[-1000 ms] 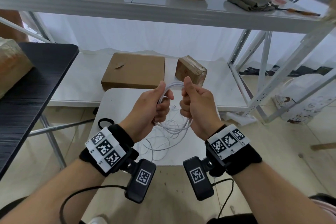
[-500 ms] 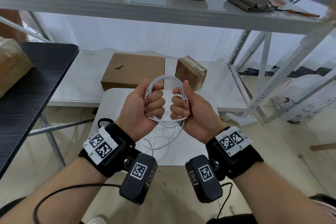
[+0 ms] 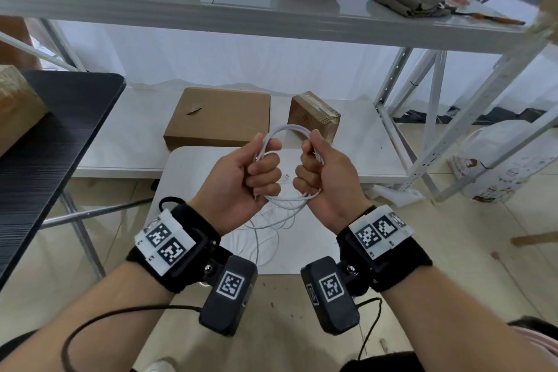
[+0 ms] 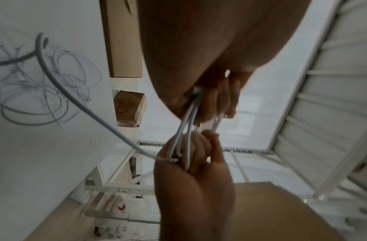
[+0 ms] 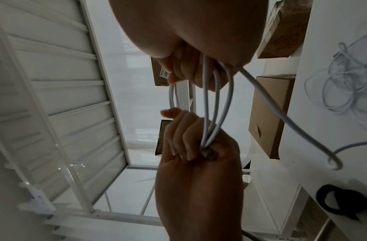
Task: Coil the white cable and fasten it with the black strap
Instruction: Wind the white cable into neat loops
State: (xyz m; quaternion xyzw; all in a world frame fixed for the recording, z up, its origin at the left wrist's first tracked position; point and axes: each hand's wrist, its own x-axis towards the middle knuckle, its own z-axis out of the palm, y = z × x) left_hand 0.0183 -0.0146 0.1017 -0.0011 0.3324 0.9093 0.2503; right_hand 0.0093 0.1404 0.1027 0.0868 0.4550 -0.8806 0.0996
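Observation:
The white cable (image 3: 287, 130) is wound into a small coil of several loops, held in the air over a small white table (image 3: 187, 166). My left hand (image 3: 259, 172) grips the coil's left side and my right hand (image 3: 311, 172) grips its right side, fists facing each other. The coil's strands (image 4: 186, 124) run between the two fists, and so do the same strands (image 5: 217, 104) in the right wrist view. The rest of the cable (image 3: 265, 229) hangs down to a loose tangle on the table. The black strap (image 5: 341, 202) lies looped on the table's left edge, its loop (image 3: 166, 202) just beyond my left wrist.
A flat cardboard box (image 3: 217, 118) and a small taped box (image 3: 314, 118) sit on the low white shelf behind the table. A black tabletop (image 3: 45, 145) stands at the left. White rack posts (image 3: 392, 130) rise at the right, with an upper shelf overhead.
Both fists have turned to face each other, and the coil's top loop now stands above them. In the last half second the hands have barely shifted.

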